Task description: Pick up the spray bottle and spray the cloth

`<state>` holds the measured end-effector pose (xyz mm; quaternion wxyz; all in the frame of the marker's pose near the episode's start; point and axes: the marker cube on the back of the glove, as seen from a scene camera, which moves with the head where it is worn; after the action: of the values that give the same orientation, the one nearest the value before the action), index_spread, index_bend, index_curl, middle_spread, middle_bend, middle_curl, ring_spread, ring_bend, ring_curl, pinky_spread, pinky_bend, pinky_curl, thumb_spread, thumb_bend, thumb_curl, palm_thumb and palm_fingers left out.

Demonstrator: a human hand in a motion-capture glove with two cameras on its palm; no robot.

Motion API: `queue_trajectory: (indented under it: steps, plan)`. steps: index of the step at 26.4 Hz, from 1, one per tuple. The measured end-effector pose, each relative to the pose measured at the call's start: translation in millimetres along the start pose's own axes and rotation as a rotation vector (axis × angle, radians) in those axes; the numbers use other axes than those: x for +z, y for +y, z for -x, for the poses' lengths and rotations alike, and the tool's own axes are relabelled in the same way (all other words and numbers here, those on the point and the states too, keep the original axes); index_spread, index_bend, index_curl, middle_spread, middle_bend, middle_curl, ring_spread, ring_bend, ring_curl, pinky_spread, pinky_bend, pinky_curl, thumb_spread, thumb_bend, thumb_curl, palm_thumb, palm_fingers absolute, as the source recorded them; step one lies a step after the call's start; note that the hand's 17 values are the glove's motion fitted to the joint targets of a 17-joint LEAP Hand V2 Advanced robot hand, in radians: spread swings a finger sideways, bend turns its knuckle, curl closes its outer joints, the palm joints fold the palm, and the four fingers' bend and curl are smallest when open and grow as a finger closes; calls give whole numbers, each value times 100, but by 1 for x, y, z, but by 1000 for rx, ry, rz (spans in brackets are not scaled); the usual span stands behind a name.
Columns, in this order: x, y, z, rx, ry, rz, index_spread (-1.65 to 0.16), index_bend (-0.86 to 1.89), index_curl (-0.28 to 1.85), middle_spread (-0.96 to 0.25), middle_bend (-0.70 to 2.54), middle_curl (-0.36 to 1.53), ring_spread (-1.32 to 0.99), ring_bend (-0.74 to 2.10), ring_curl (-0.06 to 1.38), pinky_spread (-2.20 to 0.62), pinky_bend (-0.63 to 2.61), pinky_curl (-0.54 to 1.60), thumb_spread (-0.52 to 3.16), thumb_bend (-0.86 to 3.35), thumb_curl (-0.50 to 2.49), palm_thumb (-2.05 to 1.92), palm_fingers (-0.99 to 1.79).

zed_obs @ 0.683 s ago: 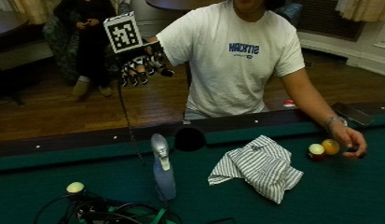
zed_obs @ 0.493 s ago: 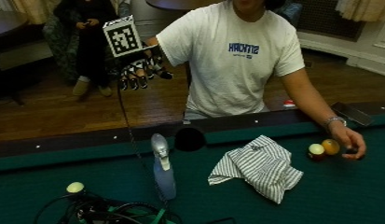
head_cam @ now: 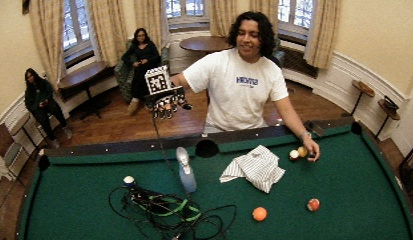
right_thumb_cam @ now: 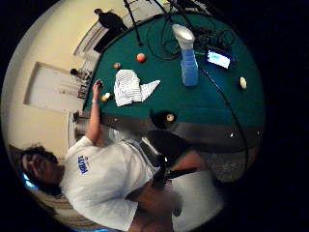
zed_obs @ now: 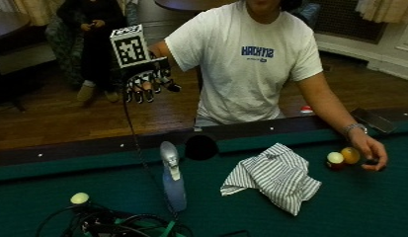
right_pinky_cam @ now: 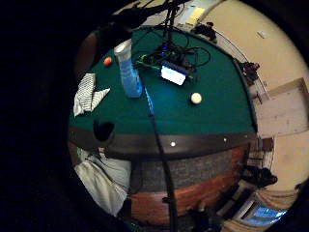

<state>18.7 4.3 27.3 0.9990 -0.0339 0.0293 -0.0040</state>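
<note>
One spray bottle [zed_obs: 173, 178] upright on green felt, just beside striped cloth [zed_obs: 273, 176]; gloved right hand [zed_obs: 146, 82] raised well above, fingers relaxed, empty. Risk: toppling from a clumsy descent; snagging nearby cables [zed_obs: 111, 223].

Upright pale-blue spray bottle [zed_obs: 173, 181] on green felt — crumpled striped cloth [zed_obs: 274, 176] nearby, apart

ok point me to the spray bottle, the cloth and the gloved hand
spray bottle [zed_obs: 173, 185]: outside view, on its blue body.
cloth [zed_obs: 274, 177]: outside view, middle of the striped fabric.
gloved hand [zed_obs: 147, 81]: outside view, on the fingers, raised above the table's edge.
</note>
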Motion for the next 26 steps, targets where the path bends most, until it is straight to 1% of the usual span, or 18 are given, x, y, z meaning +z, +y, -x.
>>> queue_trajectory:
  steps: [7,15,19,23,26]
  plan:
    - [13,3,-9,22,3,13,-38,12,13,-10,30,25,-9,40,21,22,50,28,91,3,22,45,27]
    - [63,18,-30,80,-77,34,-39,13,15,-10,29,27,-9,40,23,22,50,29,93,-2,25,47,27]
    - [90,26,-40,122,-230,33,-39,12,16,-10,28,28,-10,41,24,22,50,30,94,-2,26,47,28]
    - [113,27,-49,170,-442,-14,-39,12,16,-11,28,29,-10,43,25,22,50,31,95,-1,27,50,32]
    - [126,18,-52,202,-599,-53,-39,13,17,-11,28,30,-11,44,25,21,50,31,95,-1,28,53,37]
